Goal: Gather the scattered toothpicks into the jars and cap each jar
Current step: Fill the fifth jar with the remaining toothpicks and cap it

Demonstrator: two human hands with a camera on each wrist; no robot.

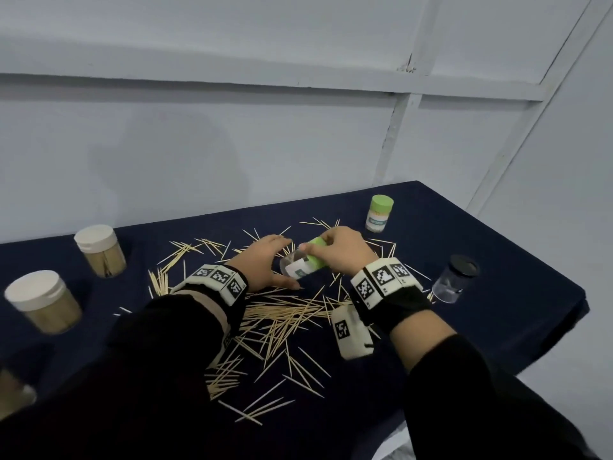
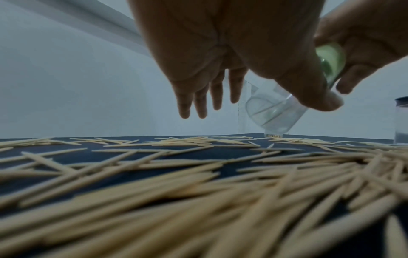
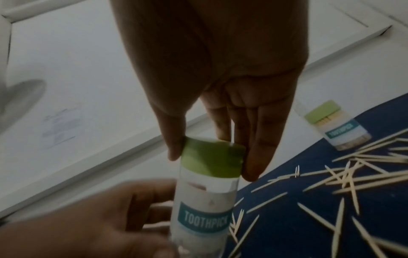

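Dim, even light; the right wrist view is darkest and soft, near toothpicks (image 2: 198,200) blur, head view's edges smear.

Five jars show on the counter (image 1: 497,227): two with green caps, one (image 1: 379,214) near the far edge and one (image 1: 303,262) at the middle; two with white caps (image 1: 99,250) (image 1: 43,302) toward the left edge; one with a black cap (image 1: 456,278) near the right edge. Two hands (image 1: 265,263) (image 1: 345,250). Loose toothpicks (image 1: 282,313): too many to count.
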